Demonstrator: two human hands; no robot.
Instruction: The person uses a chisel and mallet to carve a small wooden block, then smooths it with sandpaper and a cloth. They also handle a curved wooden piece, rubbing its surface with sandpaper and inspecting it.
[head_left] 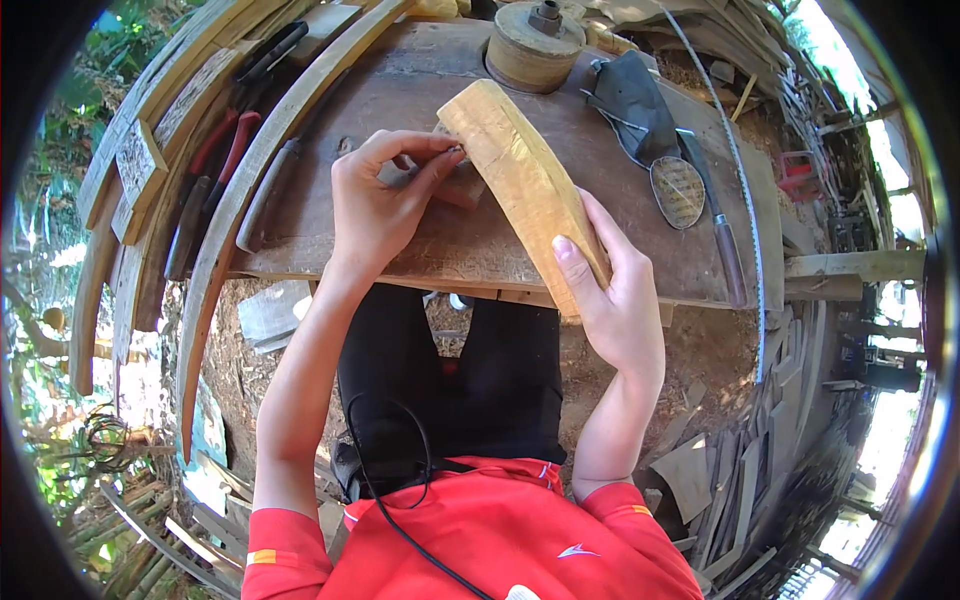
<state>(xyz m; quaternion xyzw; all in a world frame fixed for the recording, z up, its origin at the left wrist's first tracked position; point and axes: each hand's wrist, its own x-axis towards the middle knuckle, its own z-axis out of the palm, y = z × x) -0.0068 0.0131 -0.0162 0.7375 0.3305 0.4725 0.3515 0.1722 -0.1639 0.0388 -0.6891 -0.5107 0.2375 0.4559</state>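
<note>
A curved, light-coloured block of wood (515, 165) is held tilted above the brown wooden workbench (395, 85). My right hand (622, 290) grips its lower end, with the thumb on the upper face and the fingers behind the right edge. At the block's upper left edge, my left hand (380, 195) is closed in a pinch between thumb and forefinger. Something tiny and dark shows at those fingertips, too small to name. Behind the left hand, a small brown piece on the bench (458, 190) is partly hidden.
A round wooden block (530, 60) with a bolt stands at the far edge. To the right lie a dark pouch (632, 100), a wooden-handled tool (728, 255) and a long toothed strip (752, 230). Red-handled pliers (238, 150) and long curved wood strips (230, 210) are at the left.
</note>
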